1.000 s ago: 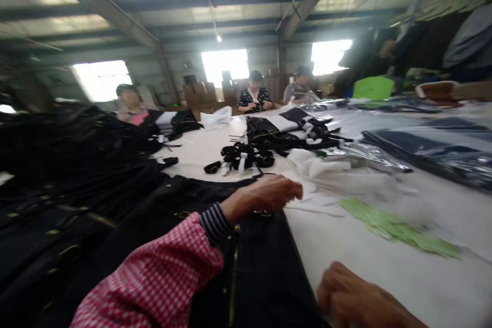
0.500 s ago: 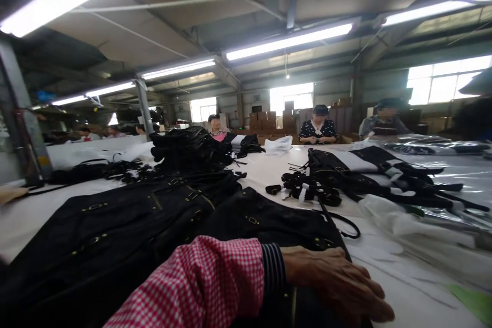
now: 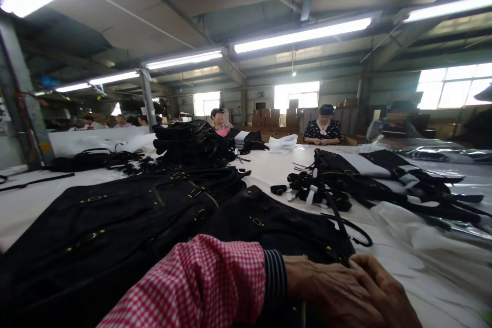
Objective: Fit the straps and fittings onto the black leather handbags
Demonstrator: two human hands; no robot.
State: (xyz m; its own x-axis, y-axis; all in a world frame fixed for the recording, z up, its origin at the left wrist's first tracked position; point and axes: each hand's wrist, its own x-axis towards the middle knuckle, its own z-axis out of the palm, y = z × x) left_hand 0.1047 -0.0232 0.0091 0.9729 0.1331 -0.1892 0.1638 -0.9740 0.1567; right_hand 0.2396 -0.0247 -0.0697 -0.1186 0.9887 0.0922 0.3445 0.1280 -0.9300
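A: Fingers (image 3: 338,292) of the left hand (image 3: 326,287) lie flat and nearly straight, spread a little, pressed palm-down on the near black garment (image 3: 265,225); they grip nothing.

B: And the right hand (image 3: 384,287)?

A: It comes in from the lower right and rests on the left hand's knuckles. Whether its fingers are curled or pinching anything, I cannot tell; the frame edge cuts them off.

B: Where does the garment lie from the hands?

A: Directly under them and running away, up and to the left across the white table (image 3: 269,169). Its long axis goes from the hands toward the far black stack (image 3: 192,143). The left hand is the nearer one, already on the cloth; the right only touches the left.

B: The arm?

A: The left forearm, in a pink checked sleeve (image 3: 200,282) with a striped cuff (image 3: 274,279), reaches across from lower left, wrist low and level.

B: Anything else close by?

A: A bundle of black straps (image 3: 311,192) beyond the garment, clear plastic bags (image 3: 423,236) to the right, and other people (image 3: 323,125) seated at the far side
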